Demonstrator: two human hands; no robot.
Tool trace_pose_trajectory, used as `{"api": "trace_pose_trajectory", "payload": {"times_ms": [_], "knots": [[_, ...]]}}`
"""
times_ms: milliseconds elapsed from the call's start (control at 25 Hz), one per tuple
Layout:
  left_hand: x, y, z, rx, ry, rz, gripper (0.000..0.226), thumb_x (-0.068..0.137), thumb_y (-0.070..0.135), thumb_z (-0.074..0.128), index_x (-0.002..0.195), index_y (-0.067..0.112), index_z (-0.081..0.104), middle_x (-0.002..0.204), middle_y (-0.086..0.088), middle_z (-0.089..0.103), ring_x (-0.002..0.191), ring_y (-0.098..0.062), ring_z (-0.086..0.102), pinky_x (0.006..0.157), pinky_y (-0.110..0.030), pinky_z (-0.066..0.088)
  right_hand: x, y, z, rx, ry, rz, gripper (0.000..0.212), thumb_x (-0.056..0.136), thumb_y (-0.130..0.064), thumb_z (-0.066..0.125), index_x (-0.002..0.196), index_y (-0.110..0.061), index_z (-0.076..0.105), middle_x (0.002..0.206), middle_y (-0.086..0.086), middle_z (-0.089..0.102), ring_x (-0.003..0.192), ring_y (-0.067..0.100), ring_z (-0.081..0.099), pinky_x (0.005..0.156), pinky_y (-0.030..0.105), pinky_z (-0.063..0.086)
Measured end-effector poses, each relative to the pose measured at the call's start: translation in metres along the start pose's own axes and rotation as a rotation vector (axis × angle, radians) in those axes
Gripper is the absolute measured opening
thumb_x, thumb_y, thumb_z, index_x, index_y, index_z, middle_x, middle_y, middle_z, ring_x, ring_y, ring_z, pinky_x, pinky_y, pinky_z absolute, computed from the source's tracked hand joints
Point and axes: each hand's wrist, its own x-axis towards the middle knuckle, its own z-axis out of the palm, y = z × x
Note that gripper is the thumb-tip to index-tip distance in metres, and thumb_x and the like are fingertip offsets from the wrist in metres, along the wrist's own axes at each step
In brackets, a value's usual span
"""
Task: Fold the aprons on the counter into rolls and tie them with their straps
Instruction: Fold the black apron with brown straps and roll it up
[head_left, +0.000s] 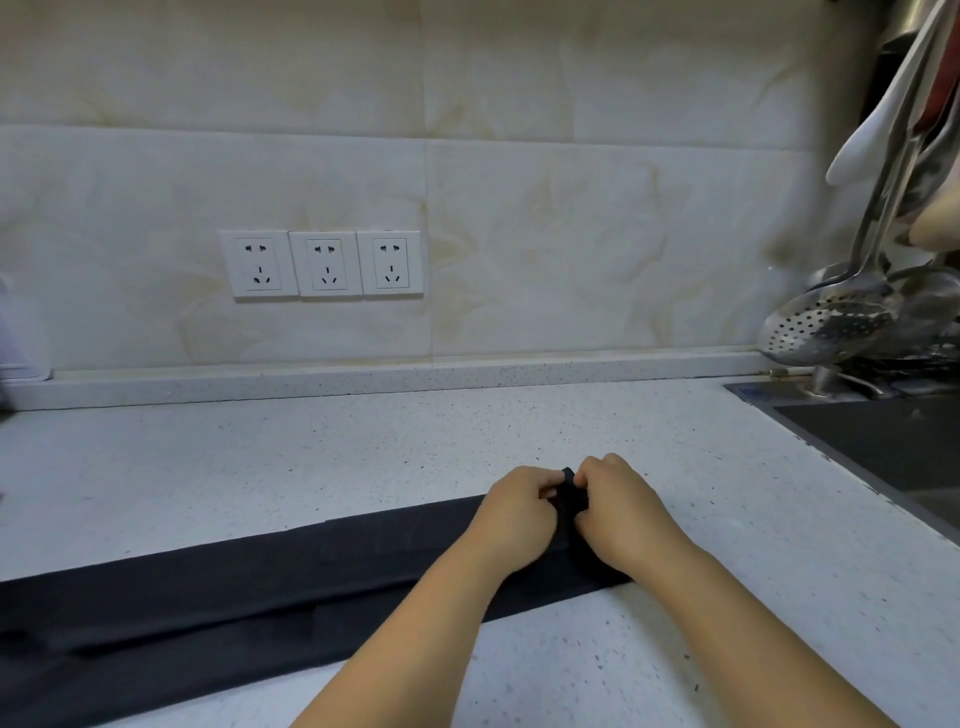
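A dark apron (218, 587) lies folded into a long narrow band across the speckled white counter (363, 447), running from the lower left up to the middle right. At its right end my left hand (514, 512) and my right hand (621, 512) sit side by side. The fingers of both hands are curled round the rolled-up end of the fabric (570, 499), which bunches between them. The straps are not clearly visible.
A dark sink (883, 441) is set into the counter at the right. Above it hang metal ladles and a slotted spoon (831, 322). Three white wall sockets (322, 264) sit on the tiled backsplash. A pale object stands at the far left edge.
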Motion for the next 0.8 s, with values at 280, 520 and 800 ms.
{"api": "trace_pose_trajectory", "payload": {"times_ms": [280,520,800], "knots": [[-0.008,-0.001,0.000,0.397,0.013,0.050,0.046,0.095,0.027,0.050,0.141,0.025,0.050,0.139,0.003,0.050,0.124,-0.025,0.038,0.105,-0.036,0.034,0.006,0.012,-0.009,0.176,-0.026,0.032,0.021,0.097,-0.020,0.050,0.090,-0.010,0.067,0.091,0.007,0.065,0.073,0.013,0.055,0.066,0.026,0.043],[-0.004,-0.009,-0.001,0.234,0.030,0.011,0.042,0.091,0.027,0.055,0.133,0.025,0.058,0.137,0.007,0.049,0.126,-0.019,0.039,0.107,-0.036,0.036,0.009,0.012,-0.006,0.199,-0.096,0.168,0.026,0.092,-0.028,0.060,0.112,-0.011,0.059,0.105,0.006,0.064,0.093,0.021,0.062,0.078,0.034,0.048],[-0.010,-0.005,-0.020,-0.062,-0.086,-0.012,0.071,0.080,0.032,0.069,0.144,0.023,0.041,0.145,0.007,0.037,0.114,-0.007,0.050,0.094,-0.020,0.040,0.005,-0.001,-0.001,0.016,-0.044,0.020,0.006,0.091,-0.021,0.057,0.096,-0.019,0.055,0.101,0.000,0.050,0.085,0.018,0.056,0.066,0.025,0.043]]}}
